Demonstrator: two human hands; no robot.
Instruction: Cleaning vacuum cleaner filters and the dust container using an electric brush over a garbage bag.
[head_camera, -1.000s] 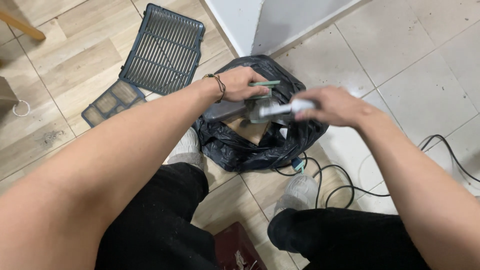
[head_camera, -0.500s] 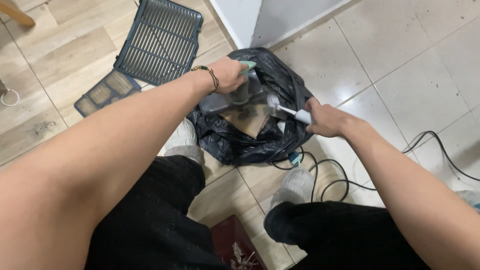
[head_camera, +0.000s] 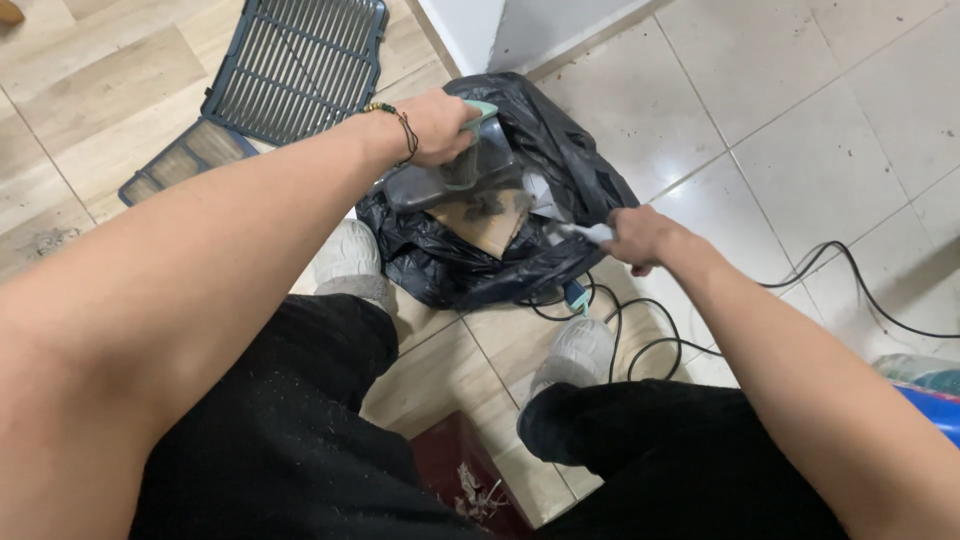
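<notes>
My left hand (head_camera: 437, 125) grips the pale green handle of a grey dust container (head_camera: 455, 178), held tilted over an open black rubbish bag (head_camera: 560, 160) on the floor. A piece of brown cardboard (head_camera: 490, 222) with dust on it lies inside the bag under the container. My right hand (head_camera: 640, 238) holds a small white-handled brush (head_camera: 583, 232) at the bag's right rim, its blurred tip pointing left toward the container.
A dark blue grille cover (head_camera: 295, 62) and a smaller filter panel (head_camera: 170, 160) lie on the wooden floor at upper left. A black cable (head_camera: 650, 340) with a plug coils by my right shoe (head_camera: 575, 355). A white wall corner (head_camera: 500, 30) stands behind the bag.
My right hand with the brush has pulled down and right, away from the dust container to the bag's rim. The left hand keeps holding the container over the bag.
</notes>
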